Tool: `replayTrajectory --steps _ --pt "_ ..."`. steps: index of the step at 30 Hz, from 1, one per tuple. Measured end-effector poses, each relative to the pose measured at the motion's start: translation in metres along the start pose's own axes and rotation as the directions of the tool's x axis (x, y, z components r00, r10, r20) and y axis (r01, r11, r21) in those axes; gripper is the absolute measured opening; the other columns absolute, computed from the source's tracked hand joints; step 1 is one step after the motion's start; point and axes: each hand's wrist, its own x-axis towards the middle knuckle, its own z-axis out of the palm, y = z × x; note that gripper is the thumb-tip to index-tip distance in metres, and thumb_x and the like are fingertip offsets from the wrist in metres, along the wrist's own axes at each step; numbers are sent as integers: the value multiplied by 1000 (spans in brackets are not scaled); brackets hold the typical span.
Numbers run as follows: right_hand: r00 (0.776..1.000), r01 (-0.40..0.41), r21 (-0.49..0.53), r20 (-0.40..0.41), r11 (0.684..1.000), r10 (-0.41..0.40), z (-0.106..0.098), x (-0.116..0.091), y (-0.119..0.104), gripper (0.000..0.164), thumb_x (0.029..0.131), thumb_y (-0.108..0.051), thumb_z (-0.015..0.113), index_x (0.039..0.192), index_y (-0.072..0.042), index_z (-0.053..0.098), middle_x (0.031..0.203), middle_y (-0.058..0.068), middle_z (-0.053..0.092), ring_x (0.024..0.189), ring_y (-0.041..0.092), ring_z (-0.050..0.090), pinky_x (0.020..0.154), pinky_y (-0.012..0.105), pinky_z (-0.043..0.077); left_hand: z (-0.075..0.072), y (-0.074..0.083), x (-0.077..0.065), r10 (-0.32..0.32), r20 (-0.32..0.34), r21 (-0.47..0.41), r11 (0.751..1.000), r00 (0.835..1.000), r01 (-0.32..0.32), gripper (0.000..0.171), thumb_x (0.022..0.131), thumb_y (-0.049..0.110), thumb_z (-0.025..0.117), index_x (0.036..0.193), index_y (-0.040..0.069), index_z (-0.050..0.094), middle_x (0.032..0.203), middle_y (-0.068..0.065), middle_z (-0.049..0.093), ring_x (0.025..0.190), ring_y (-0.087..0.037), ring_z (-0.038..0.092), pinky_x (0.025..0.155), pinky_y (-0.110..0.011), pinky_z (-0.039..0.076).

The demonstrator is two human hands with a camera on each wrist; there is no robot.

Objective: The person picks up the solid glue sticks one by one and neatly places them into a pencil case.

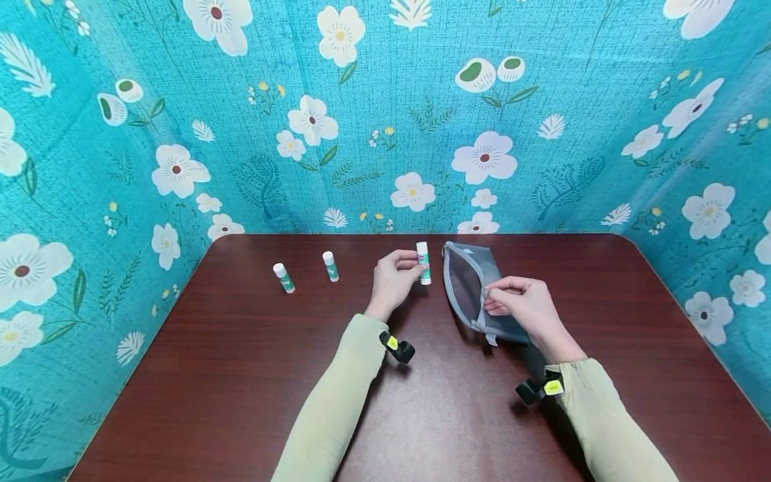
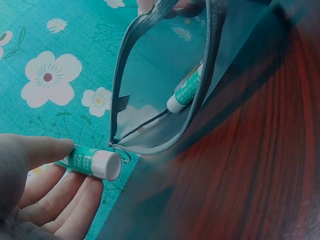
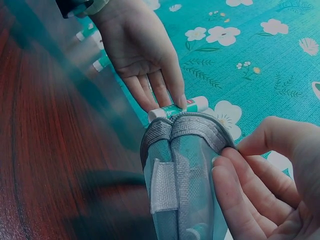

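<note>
My left hand [image 1: 393, 280] pinches a green and white glue stick [image 1: 424, 263] between thumb and fingers, just left of a grey mesh zipper pouch [image 1: 508, 328]. With thumb and fingertips my right hand [image 1: 523, 304] grips the pouch's zippered edge, and the mouth gapes toward the left hand. In the left wrist view the held glue stick [image 2: 92, 162] has its white end near the corner of the mouth. Another glue stick [image 2: 186, 92] lies inside the pouch. The right wrist view shows the pouch [image 3: 187, 165] from its tabbed end, with the right fingers [image 3: 232, 185] at its rim.
Two more glue sticks, one [image 1: 284, 278] farther left and one [image 1: 330, 266] nearer the left hand, lie on the dark red wooden table [image 1: 241, 375]. A blue floral cloth [image 1: 385, 120] hangs behind the table's back edge and along both sides.
</note>
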Motion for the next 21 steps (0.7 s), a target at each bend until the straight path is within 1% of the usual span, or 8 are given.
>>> replayTrajectory --steps 4,11,17,21 --pt "1000 4 -4 4 1000 -4 -1 0 1 33 97 -13 71 114 16 67 88 12 75 74 19 74 71 34 61 3 -1 -2 2 -6 21 1000 1000 -2 24 91 15 80 113 9 73 97 -1 74 83 -13 72 74 -30 59" --pt "1000 10 -11 8 1000 -10 -2 -1 1 33 97 -12 71 114 16 67 88 13 75 74 20 74 71 34 61 7 -4 -3 5 6 27 1000 1000 -5 24 90 15 80 113 10 74 96 0 73 81 -12 71 72 -29 59" --pt "1000 16 -2 9 1000 -16 -1 -1 0 32 97 -11 70 113 17 66 87 13 75 74 20 74 70 34 61 11 -5 -4 21 23 3 1000 1000 -21 24 89 12 80 112 8 74 94 -1 73 78 -13 71 71 -28 59" --pt "1000 15 -3 9 1000 -15 -1 -2 -2 32 97 -11 70 113 17 67 88 14 75 74 20 74 71 34 61 14 -3 -5 12 33 -9 1000 999 -12 24 89 12 80 112 7 74 92 -1 73 76 -12 71 69 -28 59"
